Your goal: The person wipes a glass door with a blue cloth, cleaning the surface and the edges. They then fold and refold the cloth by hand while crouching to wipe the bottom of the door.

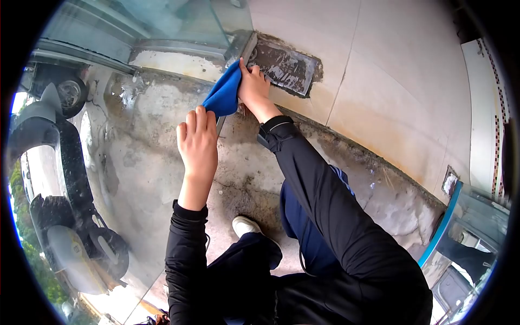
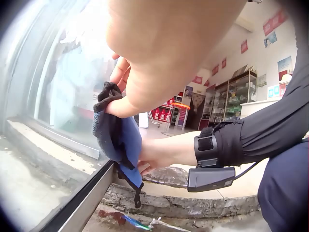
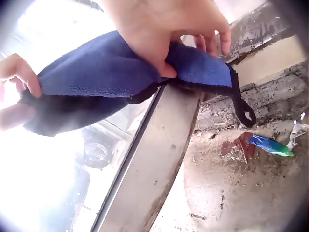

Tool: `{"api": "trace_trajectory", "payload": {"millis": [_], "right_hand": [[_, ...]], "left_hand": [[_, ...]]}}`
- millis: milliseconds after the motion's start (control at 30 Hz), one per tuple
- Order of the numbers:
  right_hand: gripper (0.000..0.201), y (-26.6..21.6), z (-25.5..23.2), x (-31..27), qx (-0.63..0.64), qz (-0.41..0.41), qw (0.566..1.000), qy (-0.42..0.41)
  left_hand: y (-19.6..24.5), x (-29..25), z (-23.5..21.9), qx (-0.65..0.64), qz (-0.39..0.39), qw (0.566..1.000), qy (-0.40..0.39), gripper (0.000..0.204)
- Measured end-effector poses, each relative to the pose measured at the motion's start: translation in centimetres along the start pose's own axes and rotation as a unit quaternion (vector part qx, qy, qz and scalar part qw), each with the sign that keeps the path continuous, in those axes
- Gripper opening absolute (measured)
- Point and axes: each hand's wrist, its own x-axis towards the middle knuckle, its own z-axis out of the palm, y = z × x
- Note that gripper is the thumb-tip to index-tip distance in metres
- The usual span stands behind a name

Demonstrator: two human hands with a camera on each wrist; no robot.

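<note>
Together, hands [image 1: 198, 138] [image 1: 253, 86] gripping blue cloth [image 1: 223, 93], metal frame [image 3: 149, 164] nearby

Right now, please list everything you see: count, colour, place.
cloth: 1, blue with black edging, held
metal frame: 1, silver, by cloth
glass panes: count unclear, greenish, upper left
scooter: 1, grey, far left
floor patch: 1, dark grey, tiled floor
wrapper: 1, blue-green, ground
cabinets: count unclear, brown, indoors
posters: several, mostly red, indoors
shoe: 1, white, ground
trousers: 1 pair, navy, legs
wrist device: 1, black, right wrist
sleeves: 2, black, arms
left hand: 1, bare, pinching cloth
right hand: 1, bare, gripping cloth
</note>
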Motion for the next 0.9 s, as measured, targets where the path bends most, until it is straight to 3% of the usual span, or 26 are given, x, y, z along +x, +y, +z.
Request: {"api": "trace_trajectory", "payload": {"millis": [233,400,500,600,700,767,800,867,900], "right_hand": [[0.071,0.3,1.4,0.4,-0.079,-0.035,0.994,0.072],[0.064,-0.8,0.9,0.0,-0.068,-0.001,0.996,0.051],[0.068,-0.4,0.4,-0.1,-0.042,0.018,0.999,0.030],[0.072,0.2,0.3,-0.6,-0.042,-0.015,0.999,0.008],[0.083,0.5,0.2,-0.9,-0.066,-0.003,0.996,0.054],[0.061,0.4,-1.6,-1.0,-0.116,-0.001,0.993,-0.024],[0.044,0.5,-1.8,-0.6,-0.115,-0.016,0.993,-0.023],[0.039,0.1,-3.2,-1.4,-0.143,-0.057,0.987,-0.050],[0.034,-0.4,-3.9,-2.1,-0.168,-0.093,0.978,-0.076]], "left_hand": [[0.7,1.1,2.4,-0.006,0.003,0.999,0.034,0.015],[0.3,1.2,2.4,-0.011,0.009,1.000,0.020,0.016],[0.2,1.1,2.6,-0.018,0.017,0.998,0.050,0.015],[0.0,0.9,2.6,-0.007,0.022,0.999,0.049,0.015],[-0.1,0.8,2.3,-0.032,0.013,0.998,0.044,0.015],[-0.2,0.8,2.0,-0.103,0.008,0.991,0.080,0.015],[-0.1,0.8,1.7,-0.103,0.003,0.991,0.080,0.015],[0.1,1.0,0.3,-0.238,-0.035,0.963,0.121,0.021],[0.2,1.1,-0.3,-0.237,-0.038,0.963,0.121,0.021]]}}
